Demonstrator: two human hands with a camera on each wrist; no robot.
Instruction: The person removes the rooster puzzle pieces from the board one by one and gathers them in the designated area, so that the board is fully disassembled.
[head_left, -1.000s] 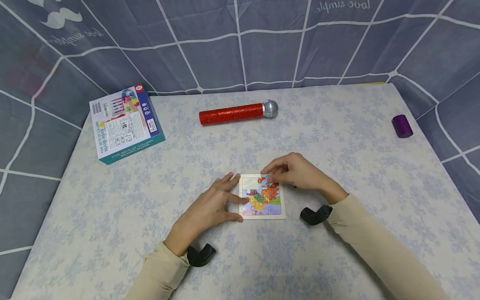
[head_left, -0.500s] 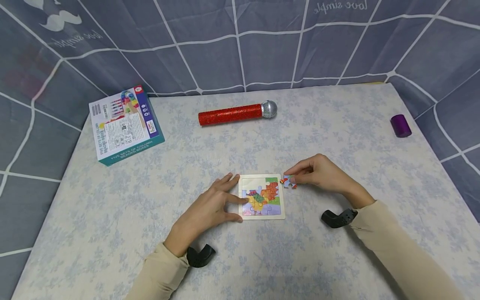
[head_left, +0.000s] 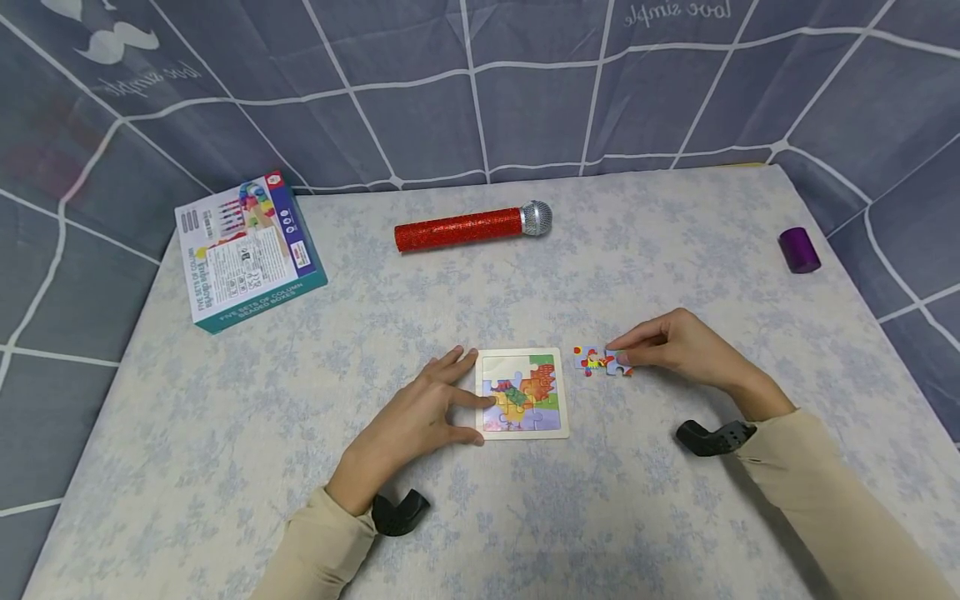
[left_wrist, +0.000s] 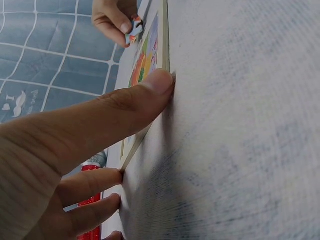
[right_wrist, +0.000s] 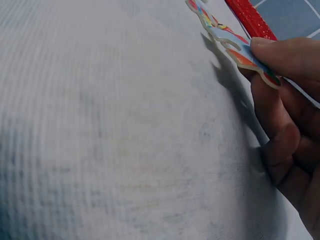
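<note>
A small square jigsaw puzzle (head_left: 522, 421) in a pale frame lies flat at the middle of the table, its upper left area blank white. My left hand (head_left: 420, 417) rests at its left side with fingers spread; the thumb touches the lower left edge and one finger reaches over the picture. To the right, my right hand (head_left: 693, 358) pinches a blue and red puzzle piece (right_wrist: 245, 52) between thumb and fingers, above the cloth. Another puzzle piece (head_left: 587, 360) is just left of the held one; I cannot tell whether they are joined.
A red glittery microphone (head_left: 461, 230) lies behind the puzzle. At the back left is a teal and white box (head_left: 255, 250) labelled for beaded boxes. A purple cylinder (head_left: 799, 250) stands near the right edge. Grey checked curtain cloth (head_left: 540, 117) encloses the back and sides.
My right hand has moved right, carrying the puzzle piece from over the board's upper right to beyond its frame. A second puzzle piece has come into sight. My left hand stays put.
</note>
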